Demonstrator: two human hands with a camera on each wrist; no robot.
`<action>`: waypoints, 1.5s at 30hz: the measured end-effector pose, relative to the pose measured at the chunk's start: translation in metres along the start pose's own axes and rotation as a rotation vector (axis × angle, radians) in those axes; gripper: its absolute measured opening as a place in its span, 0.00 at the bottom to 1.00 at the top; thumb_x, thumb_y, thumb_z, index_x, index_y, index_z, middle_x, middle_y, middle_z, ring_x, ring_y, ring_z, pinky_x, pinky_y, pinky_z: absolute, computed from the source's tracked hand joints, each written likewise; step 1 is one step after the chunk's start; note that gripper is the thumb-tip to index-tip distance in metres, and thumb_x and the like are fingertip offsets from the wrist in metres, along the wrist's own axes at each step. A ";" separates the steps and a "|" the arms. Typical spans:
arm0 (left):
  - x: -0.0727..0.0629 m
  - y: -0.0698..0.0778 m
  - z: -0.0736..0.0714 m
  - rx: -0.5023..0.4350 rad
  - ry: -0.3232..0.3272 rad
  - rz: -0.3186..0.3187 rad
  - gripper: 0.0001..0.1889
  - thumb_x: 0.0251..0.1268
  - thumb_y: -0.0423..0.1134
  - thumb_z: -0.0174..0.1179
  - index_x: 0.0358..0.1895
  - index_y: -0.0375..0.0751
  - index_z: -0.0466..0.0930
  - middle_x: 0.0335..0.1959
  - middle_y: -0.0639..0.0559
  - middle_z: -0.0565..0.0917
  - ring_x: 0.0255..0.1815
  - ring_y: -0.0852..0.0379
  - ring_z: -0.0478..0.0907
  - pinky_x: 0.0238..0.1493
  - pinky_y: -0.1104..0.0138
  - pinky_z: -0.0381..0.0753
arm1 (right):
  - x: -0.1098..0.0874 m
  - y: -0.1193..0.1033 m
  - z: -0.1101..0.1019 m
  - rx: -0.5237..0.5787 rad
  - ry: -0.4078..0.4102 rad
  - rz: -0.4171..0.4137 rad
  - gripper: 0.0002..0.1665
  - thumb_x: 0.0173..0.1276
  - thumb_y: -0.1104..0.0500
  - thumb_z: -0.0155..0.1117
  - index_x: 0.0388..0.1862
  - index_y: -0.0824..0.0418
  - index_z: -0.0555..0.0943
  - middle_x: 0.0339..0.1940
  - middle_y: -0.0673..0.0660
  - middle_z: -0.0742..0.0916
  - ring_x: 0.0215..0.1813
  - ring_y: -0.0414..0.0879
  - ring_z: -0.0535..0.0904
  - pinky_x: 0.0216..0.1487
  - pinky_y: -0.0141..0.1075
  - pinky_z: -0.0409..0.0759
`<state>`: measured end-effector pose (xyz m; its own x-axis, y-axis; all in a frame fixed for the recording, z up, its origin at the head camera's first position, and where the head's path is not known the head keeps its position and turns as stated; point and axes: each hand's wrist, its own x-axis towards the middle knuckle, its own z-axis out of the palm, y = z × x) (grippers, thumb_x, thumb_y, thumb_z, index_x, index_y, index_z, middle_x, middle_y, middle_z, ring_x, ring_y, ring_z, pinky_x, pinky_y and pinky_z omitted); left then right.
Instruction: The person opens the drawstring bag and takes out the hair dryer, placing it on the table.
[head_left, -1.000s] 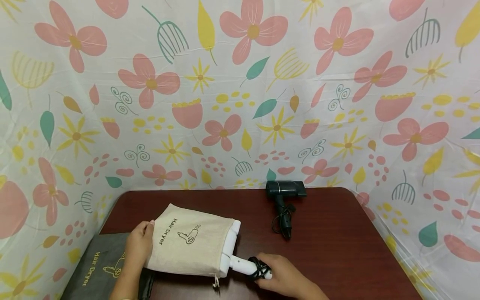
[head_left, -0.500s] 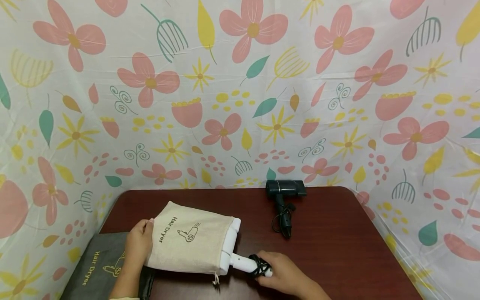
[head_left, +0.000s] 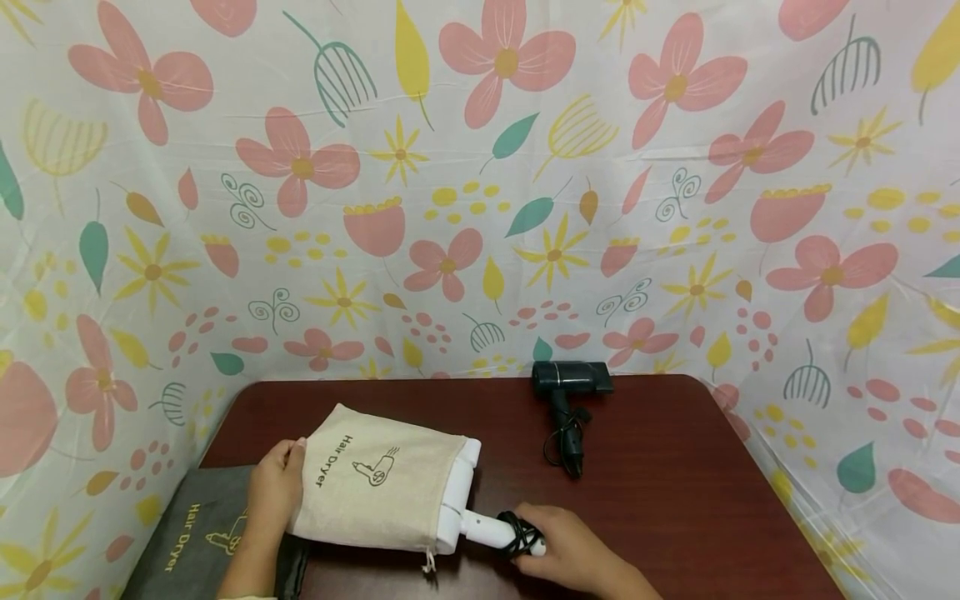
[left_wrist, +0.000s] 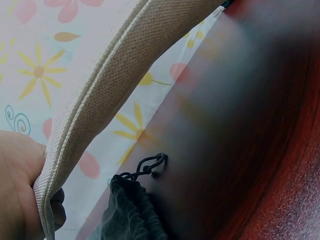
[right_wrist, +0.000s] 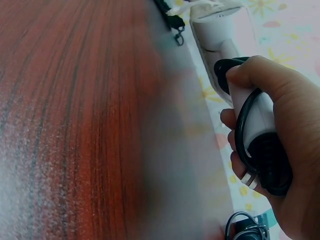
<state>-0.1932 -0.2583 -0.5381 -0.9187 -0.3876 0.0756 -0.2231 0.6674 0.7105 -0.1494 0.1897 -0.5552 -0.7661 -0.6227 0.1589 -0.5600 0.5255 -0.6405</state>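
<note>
A beige cloth drawstring bag, printed "Hair Dryer", is held off the table between both hands. My left hand pinches its closed left end; in the left wrist view, thumb and fingers of the left hand clamp the fabric edge. A white hair dryer has its head mostly inside the bag's mouth, with the handle sticking out to the right. My right hand grips that handle. In the right wrist view a black cord with its plug is wound around the handle under my fingers.
A black hair dryer, cord wrapped on its handle, lies at the back right of the dark red wooden table. A grey drawstring bag, also printed "Hair Dryer", lies at the left under my left forearm. A floral curtain hangs behind.
The bag and my left hand have shifted very slightly to the left. Otherwise both hands keep the same hold.
</note>
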 end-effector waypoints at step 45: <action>0.008 -0.008 -0.014 -0.048 0.054 -0.061 0.18 0.78 0.48 0.48 0.47 0.39 0.83 0.24 0.49 0.78 0.24 0.54 0.71 0.30 0.64 0.69 | -0.014 0.009 0.005 0.007 0.044 0.072 0.21 0.58 0.55 0.75 0.49 0.41 0.79 0.36 0.35 0.82 0.34 0.27 0.74 0.34 0.26 0.74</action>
<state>-0.1939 -0.2752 -0.5333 -0.8847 -0.4611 0.0681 -0.2609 0.6109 0.7475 -0.1425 0.2001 -0.5666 -0.8178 -0.5569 0.1451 -0.5004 0.5638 -0.6570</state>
